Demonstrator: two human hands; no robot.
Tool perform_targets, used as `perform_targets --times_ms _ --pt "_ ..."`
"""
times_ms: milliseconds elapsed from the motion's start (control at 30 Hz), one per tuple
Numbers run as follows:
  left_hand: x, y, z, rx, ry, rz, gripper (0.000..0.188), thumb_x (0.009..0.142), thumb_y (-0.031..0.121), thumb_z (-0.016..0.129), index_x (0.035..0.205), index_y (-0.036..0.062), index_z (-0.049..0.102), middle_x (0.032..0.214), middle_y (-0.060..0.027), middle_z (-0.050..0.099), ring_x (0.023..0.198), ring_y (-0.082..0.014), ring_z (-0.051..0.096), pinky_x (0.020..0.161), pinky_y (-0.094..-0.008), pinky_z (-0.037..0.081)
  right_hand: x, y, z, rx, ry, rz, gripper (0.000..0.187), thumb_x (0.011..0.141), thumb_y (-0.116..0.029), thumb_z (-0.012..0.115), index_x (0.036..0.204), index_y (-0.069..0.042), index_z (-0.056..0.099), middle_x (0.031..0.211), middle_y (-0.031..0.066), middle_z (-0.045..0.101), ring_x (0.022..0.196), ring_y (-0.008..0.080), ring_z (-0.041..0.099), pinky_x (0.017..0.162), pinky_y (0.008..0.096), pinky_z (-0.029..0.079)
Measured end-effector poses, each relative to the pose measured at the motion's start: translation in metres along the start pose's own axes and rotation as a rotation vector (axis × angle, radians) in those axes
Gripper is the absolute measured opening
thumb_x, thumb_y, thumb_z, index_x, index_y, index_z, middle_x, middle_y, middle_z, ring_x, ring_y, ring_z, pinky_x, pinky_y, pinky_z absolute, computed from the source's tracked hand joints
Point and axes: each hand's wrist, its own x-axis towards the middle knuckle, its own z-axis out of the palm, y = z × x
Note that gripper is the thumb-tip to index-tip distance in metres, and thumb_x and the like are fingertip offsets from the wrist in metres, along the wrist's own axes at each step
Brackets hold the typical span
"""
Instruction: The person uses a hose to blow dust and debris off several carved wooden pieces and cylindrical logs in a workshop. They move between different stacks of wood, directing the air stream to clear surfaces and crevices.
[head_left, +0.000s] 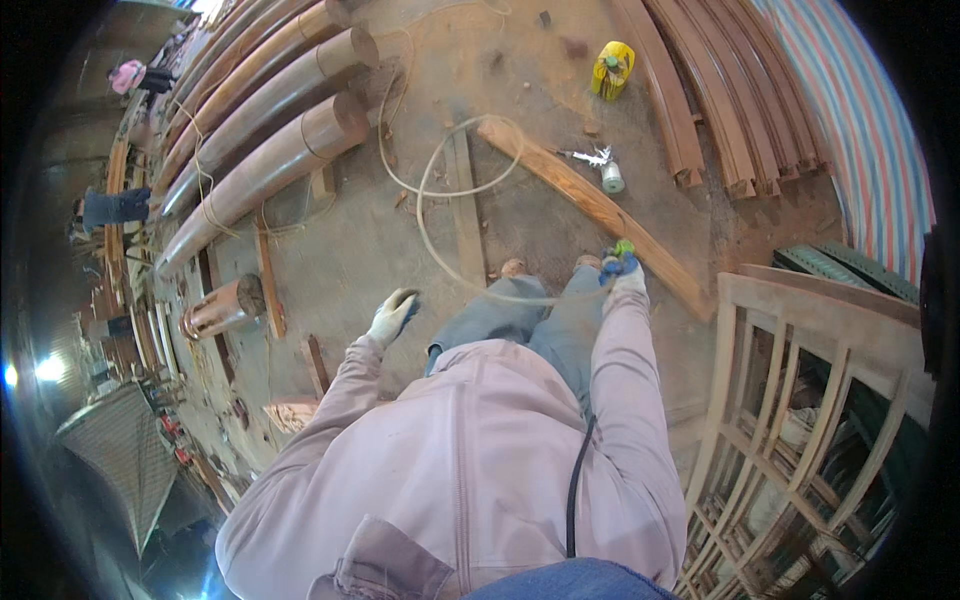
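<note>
Green hand tool (625,249) sat in your right hand (622,273), just over the near edge of the orange-brown plank (590,205), toward that plank's right-hand end; whether the tool touched the wood, you could not tell from this angle. Your right fingers, in a white glove with blue on it, were curled around the tool in a grasp, though the glove hid how tightly they pressed. Your left hand (393,316), gloved in white with a blue palm, hung well apart from the plank, to its left and nearer your body, its fingers loosely bent with nothing seen in them. A pale hose (420,215) looped over the plank's far end and curved back toward your right hand; its join with the tool was too small to make out. Just beyond the plank stood a small can (612,178) with something white beside it, and farther past the plank, a yellow jug (612,70). Left of the plank lay a duller board (465,205), and farther left, thick wooden columns (290,145).
</note>
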Motion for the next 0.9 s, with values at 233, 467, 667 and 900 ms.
perform_targets --times_ms 233,467,667,900 --pt "-0.145 -0.142 0.014 -0.539 0.320 -0.598 0.023 0.091 0.025 0.058 0.106 0.0074 0.060 0.089 -0.0045 0.064 0.072 -0.0185 0.062 0.063 -0.0321 0.050 0.057 -0.040 0.035 0.286 0.030 0.206 0.031 0.091 -0.031 0.057 0.094 0.000 0.052 0.070 0.0059 0.051 0.045 0.0117 0.041 0.040 0.0228 0.035" --pt "-0.176 -0.127 0.115 -0.541 0.230 -0.565 0.027 0.091 0.025 0.058 0.111 0.0079 0.057 0.091 -0.0081 0.063 0.073 -0.0202 0.060 0.063 -0.0340 0.049 0.083 -0.105 0.043 0.082 0.060 0.115 0.047 0.090 -0.054 0.052 0.086 -0.007 0.053 0.055 -0.0009 0.043 0.040 0.0089 0.035 0.036 0.0222 0.029" --pt "-0.144 -0.042 0.158 -0.154 0.279 -0.240 0.032 0.094 0.023 0.056 0.121 0.0054 0.056 0.097 -0.0026 0.064 0.084 -0.0117 0.059 0.071 -0.0252 0.047 0.105 -0.126 0.123 -0.008 -0.146 0.108 0.043 0.090 -0.052 0.052 0.082 -0.010 0.047 0.053 -0.0023 0.037 0.040 0.0093 0.036 0.037 0.0228 0.030" --pt "-0.165 -0.064 0.144 -0.394 0.367 -0.287 0.031 0.094 0.019 0.055 0.120 0.0027 0.056 0.102 -0.0053 0.064 0.086 -0.0105 0.058 0.073 -0.0246 0.047 0.105 -0.127 0.184 0.058 -0.248 0.076 0.044 0.091 -0.051 0.051 0.085 -0.008 0.051 0.055 0.0004 0.041 0.040 0.0110 0.035 0.037 0.0235 0.030"
